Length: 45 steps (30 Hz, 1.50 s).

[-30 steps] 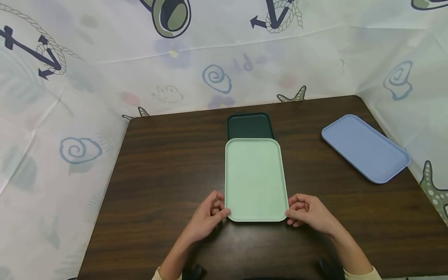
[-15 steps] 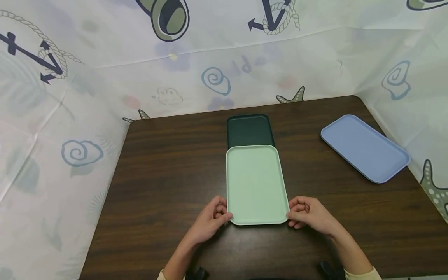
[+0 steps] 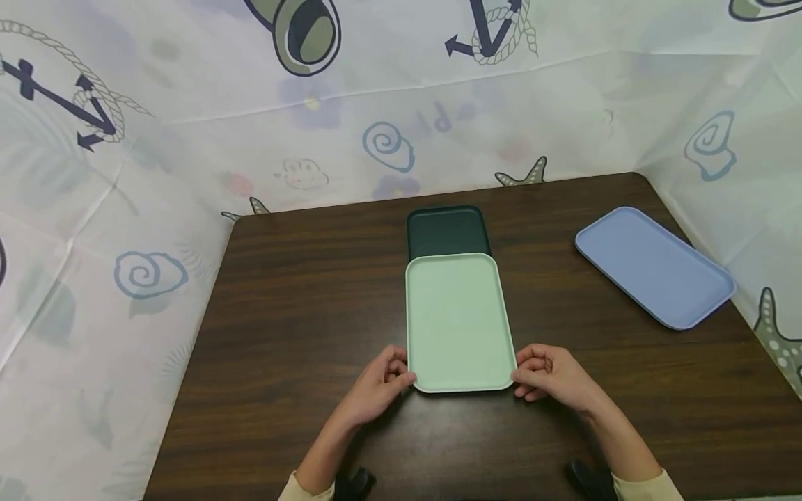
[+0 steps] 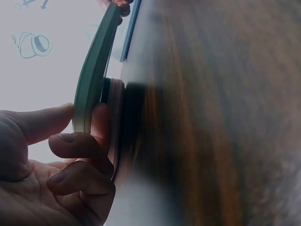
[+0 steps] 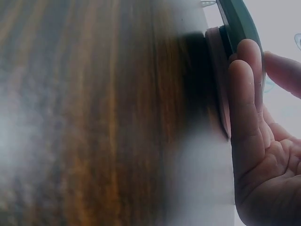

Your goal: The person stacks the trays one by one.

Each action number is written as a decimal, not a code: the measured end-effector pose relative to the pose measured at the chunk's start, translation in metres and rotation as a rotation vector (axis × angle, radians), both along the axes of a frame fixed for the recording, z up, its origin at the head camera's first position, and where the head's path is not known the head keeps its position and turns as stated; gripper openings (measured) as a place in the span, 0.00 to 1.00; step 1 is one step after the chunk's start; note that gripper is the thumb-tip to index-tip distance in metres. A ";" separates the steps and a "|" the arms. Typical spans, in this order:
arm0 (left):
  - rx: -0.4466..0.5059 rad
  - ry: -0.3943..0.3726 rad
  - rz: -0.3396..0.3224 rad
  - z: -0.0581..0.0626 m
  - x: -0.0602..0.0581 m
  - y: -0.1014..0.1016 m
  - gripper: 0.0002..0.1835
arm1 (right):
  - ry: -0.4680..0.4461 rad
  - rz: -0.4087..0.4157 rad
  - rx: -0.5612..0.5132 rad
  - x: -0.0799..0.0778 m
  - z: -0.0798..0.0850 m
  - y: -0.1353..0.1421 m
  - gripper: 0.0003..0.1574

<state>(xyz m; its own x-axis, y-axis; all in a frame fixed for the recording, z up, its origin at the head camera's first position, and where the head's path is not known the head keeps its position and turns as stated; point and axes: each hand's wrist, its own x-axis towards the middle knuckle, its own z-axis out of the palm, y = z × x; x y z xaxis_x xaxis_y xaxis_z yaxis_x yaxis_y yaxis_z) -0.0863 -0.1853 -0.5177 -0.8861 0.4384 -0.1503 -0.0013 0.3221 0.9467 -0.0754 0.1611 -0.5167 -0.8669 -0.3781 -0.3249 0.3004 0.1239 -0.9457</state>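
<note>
A light green rectangular tray point(image 3: 460, 323) is held level by its near corners. My left hand point(image 3: 374, 387) pinches the near left corner, thumb on top and fingers beneath. On the opposite side my right hand point(image 3: 553, 376) grips the near right corner the same way. The far end of a dark green tray point(image 3: 447, 233) shows past it, the rest being covered. Seen edge-on in the left wrist view, a pinkish tray point(image 4: 115, 106) lies below the dark green one, with a gap between this stack and the light green tray near my fingers.
A blue tray point(image 3: 654, 268) lies at an angle by the right edge of the dark wooden table point(image 3: 301, 313). Patterned white cloth point(image 3: 219, 132) hangs behind the table and along both sides.
Over the last second the light green tray shifts slightly towards me, then a little away again, and looks slightly smaller now. Both hands keep their hold and move with it.
</note>
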 end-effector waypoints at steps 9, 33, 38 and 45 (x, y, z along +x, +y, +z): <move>-0.060 0.026 0.042 0.011 -0.005 0.004 0.14 | 0.008 -0.032 0.022 -0.008 -0.002 -0.002 0.27; -0.079 0.090 0.195 0.001 -0.042 0.016 0.12 | 0.069 -0.149 0.024 -0.046 0.002 -0.010 0.24; -0.064 0.109 0.218 0.001 -0.052 0.018 0.13 | 0.081 -0.174 0.024 -0.055 0.002 -0.012 0.24; -0.047 0.127 0.247 0.000 -0.064 0.021 0.15 | 0.093 -0.214 0.033 -0.065 0.001 -0.015 0.23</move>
<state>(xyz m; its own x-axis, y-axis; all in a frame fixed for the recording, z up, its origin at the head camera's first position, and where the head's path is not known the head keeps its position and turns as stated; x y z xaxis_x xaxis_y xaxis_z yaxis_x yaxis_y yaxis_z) -0.1506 -0.1643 -0.5178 -0.9782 0.2023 -0.0464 0.0326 0.3704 0.9283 -0.1406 0.1464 -0.5153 -0.9528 -0.1729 -0.2495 0.2354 0.0984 -0.9669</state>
